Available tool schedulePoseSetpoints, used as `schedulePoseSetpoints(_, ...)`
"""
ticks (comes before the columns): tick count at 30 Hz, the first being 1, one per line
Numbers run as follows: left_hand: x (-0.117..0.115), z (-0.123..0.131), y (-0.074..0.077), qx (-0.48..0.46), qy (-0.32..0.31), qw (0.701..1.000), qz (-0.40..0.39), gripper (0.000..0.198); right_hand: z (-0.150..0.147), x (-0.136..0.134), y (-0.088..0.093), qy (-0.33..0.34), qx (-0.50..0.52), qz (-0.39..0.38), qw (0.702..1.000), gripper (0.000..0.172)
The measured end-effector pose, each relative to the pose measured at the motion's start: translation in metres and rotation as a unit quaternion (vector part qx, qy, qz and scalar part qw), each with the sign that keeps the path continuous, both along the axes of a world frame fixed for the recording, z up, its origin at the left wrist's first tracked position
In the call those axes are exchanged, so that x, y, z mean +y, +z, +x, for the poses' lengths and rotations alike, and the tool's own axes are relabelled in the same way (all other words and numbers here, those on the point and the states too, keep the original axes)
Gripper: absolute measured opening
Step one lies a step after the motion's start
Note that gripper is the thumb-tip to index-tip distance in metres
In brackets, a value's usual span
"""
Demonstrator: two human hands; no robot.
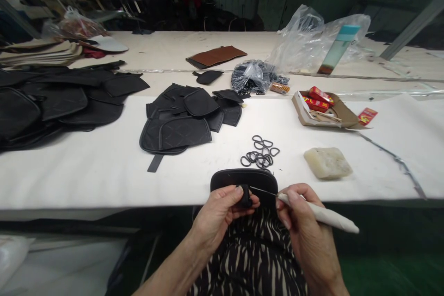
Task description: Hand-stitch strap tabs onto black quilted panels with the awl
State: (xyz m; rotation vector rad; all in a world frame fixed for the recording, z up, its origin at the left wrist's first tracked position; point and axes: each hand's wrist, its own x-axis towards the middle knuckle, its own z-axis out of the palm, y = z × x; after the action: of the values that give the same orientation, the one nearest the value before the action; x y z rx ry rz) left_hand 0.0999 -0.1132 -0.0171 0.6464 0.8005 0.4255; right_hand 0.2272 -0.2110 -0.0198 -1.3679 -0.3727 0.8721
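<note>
My left hand [222, 210] pinches a small black leather tab [246, 195] at the near edge of a black leather piece [243, 179] that hangs over the table's front edge. My right hand [301, 222] grips an awl with a white wrapped handle [322, 215]; its thin metal tip points left toward the tab. A small heap of black metal D-rings [261, 152] lies just beyond the leather piece.
A pale wax block [328, 163] sits right of the rings. Black quilted leather pieces [189, 118] are stacked mid-table, more at the left [52, 101]. A cardboard tray with red boxes [321, 106], plastic bags [305, 41] and a brown leather piece [215, 55] lie farther back.
</note>
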Motion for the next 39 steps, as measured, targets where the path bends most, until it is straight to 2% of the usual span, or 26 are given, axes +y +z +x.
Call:
schedulePoseSetpoints(19, -0.001, -0.001, -0.004, -0.019, -0.007, 1.0, 0.013, 0.026, -0.006, 0.01, -0.005, 0.035, -0.038, -0.006, 0.999, 0.025)
schedulePoseSetpoints(23, -0.004, 0.002, -0.003, -0.01, 0.012, 0.999, 0.028, 0.027, 0.002, 0.008, -0.007, 0.073, -0.055, -0.012, 0.996, 0.022)
schedulePoseSetpoints(27, -0.007, 0.005, -0.003, -0.009, 0.04, 0.999, 0.022, 0.025, 0.012, 0.005, -0.008, 0.114, -0.106, 0.022, 0.988, 0.018)
schedulePoseSetpoints(31, -0.008, 0.007, -0.002, -0.011, 0.062, 0.998, 0.006, 0.023, 0.019, -0.001, -0.005, 0.092, -0.1, 0.064, 0.989, 0.017)
schedulePoseSetpoints(39, -0.008, 0.008, -0.003, -0.011, 0.072, 0.997, 0.006, 0.023, 0.017, -0.013, 0.005, 0.049, -0.047, 0.065, 0.996, 0.016)
